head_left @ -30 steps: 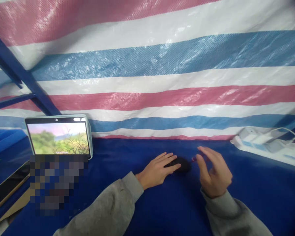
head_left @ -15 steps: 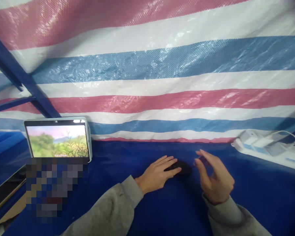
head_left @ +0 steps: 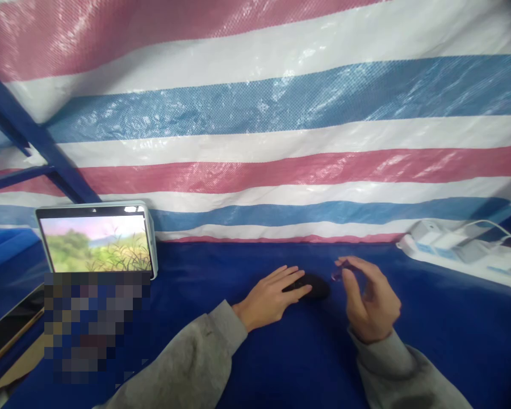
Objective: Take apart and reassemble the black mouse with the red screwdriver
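A black oval object that looks like a computer mouse [head_left: 318, 286] lies on the blue tabletop [head_left: 298, 363]. From its left side my left hand [head_left: 270, 296] grips it, fingers over the top and thumb along the near edge, covering its left end. Just right of the mouse, my right hand [head_left: 368, 295] is raised a little. Thumb and forefinger pinch a small purplish see-through thing [head_left: 336, 275], too small and blurred to name. It is apart from the mouse.
A tablet [head_left: 96, 241] stands at the left, showing a landscape, with a pixelated patch below it. A phone [head_left: 12, 329] lies farther left. At the right is a white power strip [head_left: 464, 261] with plugs and a cable. Striped sheeting [head_left: 255, 176] hangs behind.
The purplish thing now shows more clearly at my right fingertips. My left hand stays on the mouse. The whole view has shifted slightly up and down.
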`<action>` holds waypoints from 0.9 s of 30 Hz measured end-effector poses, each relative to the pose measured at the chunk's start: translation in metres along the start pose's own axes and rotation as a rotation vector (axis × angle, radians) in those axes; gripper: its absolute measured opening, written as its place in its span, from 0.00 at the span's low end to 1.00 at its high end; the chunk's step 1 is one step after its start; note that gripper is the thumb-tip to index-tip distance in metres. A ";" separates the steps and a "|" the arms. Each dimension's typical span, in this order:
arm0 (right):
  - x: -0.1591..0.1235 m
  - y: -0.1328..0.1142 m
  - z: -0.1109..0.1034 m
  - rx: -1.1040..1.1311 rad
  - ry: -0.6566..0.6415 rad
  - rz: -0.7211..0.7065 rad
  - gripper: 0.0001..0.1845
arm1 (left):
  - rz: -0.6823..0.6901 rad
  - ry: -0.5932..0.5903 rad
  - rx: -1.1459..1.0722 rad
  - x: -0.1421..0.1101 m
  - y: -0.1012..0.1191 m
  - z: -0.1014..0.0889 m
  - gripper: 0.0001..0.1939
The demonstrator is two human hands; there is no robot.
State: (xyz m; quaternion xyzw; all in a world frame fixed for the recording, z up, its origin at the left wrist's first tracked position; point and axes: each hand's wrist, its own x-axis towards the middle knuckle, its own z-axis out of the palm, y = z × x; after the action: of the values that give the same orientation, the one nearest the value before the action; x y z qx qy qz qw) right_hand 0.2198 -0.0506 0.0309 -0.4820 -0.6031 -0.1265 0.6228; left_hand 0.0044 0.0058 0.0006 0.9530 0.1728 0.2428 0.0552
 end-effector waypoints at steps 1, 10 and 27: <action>0.001 -0.001 -0.001 0.005 -0.017 0.001 0.15 | 0.000 0.001 0.001 0.000 0.000 0.000 0.20; 0.007 -0.005 -0.003 -0.056 -0.001 -0.122 0.19 | 0.002 -0.018 -0.050 0.002 0.000 0.000 0.21; 0.008 -0.001 -0.013 -0.085 0.000 -0.076 0.23 | 0.001 -0.076 -0.046 0.006 0.011 0.004 0.23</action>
State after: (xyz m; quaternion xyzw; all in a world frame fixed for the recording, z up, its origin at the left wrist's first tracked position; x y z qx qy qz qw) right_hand 0.2292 -0.0581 0.0407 -0.4847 -0.6151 -0.1757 0.5966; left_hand 0.0146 -0.0021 0.0016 0.9600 0.1646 0.2103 0.0837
